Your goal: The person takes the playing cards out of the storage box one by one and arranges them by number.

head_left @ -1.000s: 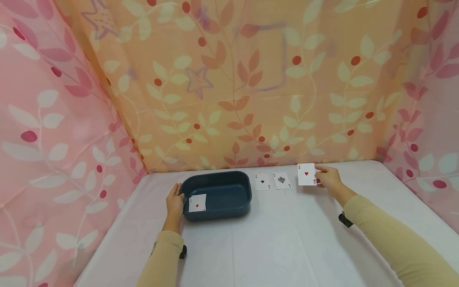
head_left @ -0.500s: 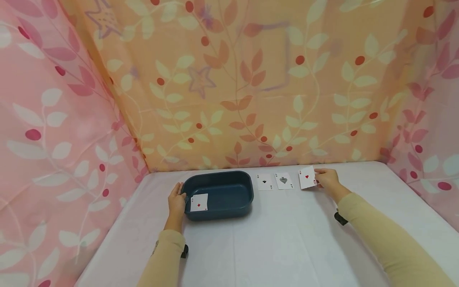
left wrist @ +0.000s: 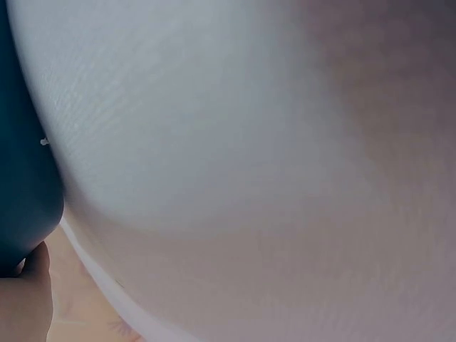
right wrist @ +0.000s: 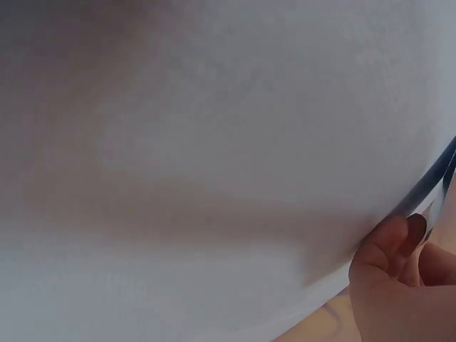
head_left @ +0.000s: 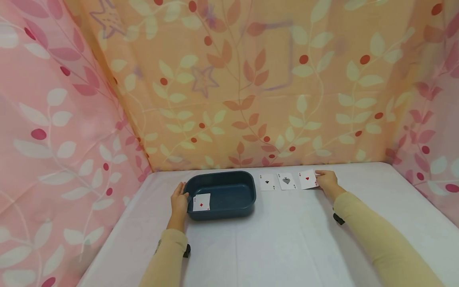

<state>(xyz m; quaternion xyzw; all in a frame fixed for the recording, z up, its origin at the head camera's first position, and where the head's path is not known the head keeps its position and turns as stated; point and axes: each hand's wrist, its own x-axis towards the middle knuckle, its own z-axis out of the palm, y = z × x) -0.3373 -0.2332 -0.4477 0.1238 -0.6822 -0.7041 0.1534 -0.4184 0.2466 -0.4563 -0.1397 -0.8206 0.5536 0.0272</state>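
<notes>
In the head view my right hand [head_left: 327,183] pinches the right edge of an ace of hearts playing card [head_left: 307,179], face up and low over the table with its near edge slightly raised. The right wrist view shows the thumb and fingers of that hand [right wrist: 399,285] together at the card's edge [right wrist: 424,187]. My left hand [head_left: 179,203] grips the left rim of a dark blue rectangular tub [head_left: 221,215], thumb at the rim and fingers along the outer wall. Inside the tub, at its near left corner, lies an ace of diamonds [head_left: 201,202].
An ace of clubs [head_left: 267,182] and an ace of spades [head_left: 286,181] lie face up in a row between the tub and the ace of hearts. All stand on a white-covered table [head_left: 272,247]. A floral curtain [head_left: 236,79] rises behind the table's far edge.
My right hand has lowered the ace of hearts from an upright tilt to nearly flat at the table, level with the other two aces. The left hand has stayed on the tub.
</notes>
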